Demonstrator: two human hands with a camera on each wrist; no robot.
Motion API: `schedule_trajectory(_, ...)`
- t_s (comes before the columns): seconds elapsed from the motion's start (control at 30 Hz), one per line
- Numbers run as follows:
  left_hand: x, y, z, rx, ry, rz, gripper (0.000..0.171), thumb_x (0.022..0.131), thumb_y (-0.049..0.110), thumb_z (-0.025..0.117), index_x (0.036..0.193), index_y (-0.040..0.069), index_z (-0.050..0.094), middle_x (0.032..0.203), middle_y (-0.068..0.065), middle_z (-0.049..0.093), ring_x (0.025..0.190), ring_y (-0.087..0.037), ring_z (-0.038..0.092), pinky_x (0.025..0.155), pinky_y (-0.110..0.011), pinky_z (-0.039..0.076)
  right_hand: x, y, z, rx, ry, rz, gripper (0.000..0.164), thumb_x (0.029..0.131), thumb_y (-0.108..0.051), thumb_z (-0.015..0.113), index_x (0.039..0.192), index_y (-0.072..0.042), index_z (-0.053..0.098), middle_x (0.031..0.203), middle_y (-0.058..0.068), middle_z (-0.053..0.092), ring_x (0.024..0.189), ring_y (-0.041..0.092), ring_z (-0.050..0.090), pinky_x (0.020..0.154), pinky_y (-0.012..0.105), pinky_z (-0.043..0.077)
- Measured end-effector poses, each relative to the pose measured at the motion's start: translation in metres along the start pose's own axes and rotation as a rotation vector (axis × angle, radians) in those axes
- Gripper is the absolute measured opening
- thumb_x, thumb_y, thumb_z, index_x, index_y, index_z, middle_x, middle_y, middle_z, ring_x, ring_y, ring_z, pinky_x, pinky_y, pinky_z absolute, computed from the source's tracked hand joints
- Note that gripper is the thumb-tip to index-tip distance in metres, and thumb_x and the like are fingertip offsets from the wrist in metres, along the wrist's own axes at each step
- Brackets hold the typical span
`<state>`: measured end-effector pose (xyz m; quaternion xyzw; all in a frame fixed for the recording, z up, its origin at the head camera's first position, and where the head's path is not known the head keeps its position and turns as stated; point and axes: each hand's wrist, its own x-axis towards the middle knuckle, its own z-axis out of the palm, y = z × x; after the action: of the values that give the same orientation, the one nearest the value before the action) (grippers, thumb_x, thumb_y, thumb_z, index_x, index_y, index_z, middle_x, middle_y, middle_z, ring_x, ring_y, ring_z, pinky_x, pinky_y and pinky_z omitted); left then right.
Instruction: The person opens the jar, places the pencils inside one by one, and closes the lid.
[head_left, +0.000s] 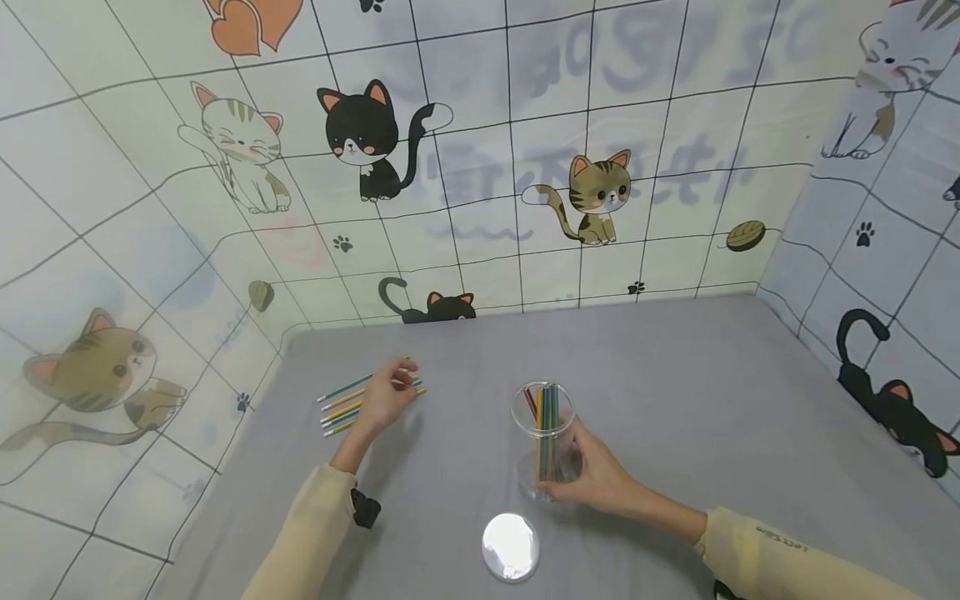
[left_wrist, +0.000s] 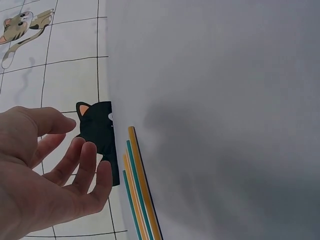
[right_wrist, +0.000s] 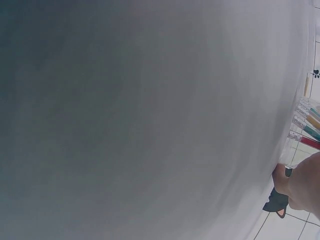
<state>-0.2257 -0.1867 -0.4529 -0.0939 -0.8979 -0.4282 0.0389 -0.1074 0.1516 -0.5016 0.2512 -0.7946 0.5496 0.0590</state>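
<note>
My right hand [head_left: 596, 471] grips a clear cylindrical jar [head_left: 528, 454], thumb and fingers round its lower side. Yellow, teal and red pencils [head_left: 547, 421] stand inside it. In the right wrist view, only part of that hand [right_wrist: 302, 182] shows at the right edge, beside the pencils' silvery ends. Over on the left, my left hand [head_left: 385, 398] hovers above a row of loose yellow and teal pencils [head_left: 341, 414]. Its fingers are loosely bent with nothing between them, as the left wrist view shows beside the pencils [left_wrist: 137, 185].
A shiny round disc [head_left: 510, 547] like a lid lies in front of the jar. All this is on a grey-covered table [head_left: 675, 392]. Cat-printed cloth walls [head_left: 480, 225] enclose the table's back and sides.
</note>
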Motion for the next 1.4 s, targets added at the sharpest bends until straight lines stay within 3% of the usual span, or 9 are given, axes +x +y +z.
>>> schedule_trajectory(0.33,0.003,-0.013,0.001,0.037,-0.007,0.008,0.033,0.083,-0.007,0.067,0.115,-0.005,0.062,0.101,-0.021,0.063,0.097,-0.038,0.063,0.081,-0.047,0.053,0.000,0.000,0.002,-0.030,0.013,-0.036,0.079,0.069,-0.015,0.090,0.134,-0.010,0.047,0.123,0.000,0.062,0.107,0.016,0.058,0.086,0.045,0.051)
schedule_trajectory(0.83,0.009,-0.026,0.005,0.059,-0.002,-0.039,0.032,0.086,-0.004,0.068,0.117,-0.003,0.063,0.103,-0.021,0.063,0.100,-0.038,0.063,0.080,-0.046,0.053,-0.001,-0.002,0.000,-0.041,0.008,0.008,0.086,0.067,-0.016,0.091,0.138,-0.007,0.044,0.125,-0.001,0.062,0.105,0.015,0.058,0.089,0.043,0.050)
schedule_trajectory(1.13,0.012,-0.033,0.014,0.024,0.000,0.008,0.027,0.086,-0.001,0.073,0.112,-0.004,0.065,0.104,-0.024,0.064,0.098,-0.037,0.064,0.081,-0.047,0.053,-0.001,-0.002,0.000,-0.016,0.012,-0.004,0.085,0.066,-0.013,0.091,0.138,-0.010,0.045,0.119,-0.004,0.062,0.099,0.015,0.059,0.085,0.038,0.050)
schedule_trajectory(1.4,0.015,-0.036,0.018,0.056,0.005,0.025,0.027,0.084,-0.002,0.074,0.110,-0.005,0.066,0.105,-0.023,0.064,0.097,-0.037,0.063,0.080,-0.047,0.053,-0.001,0.001,-0.001,-0.020,0.005,-0.005,0.084,0.068,-0.015,0.091,0.138,-0.013,0.045,0.126,-0.003,0.061,0.106,0.016,0.058,0.088,0.042,0.050)
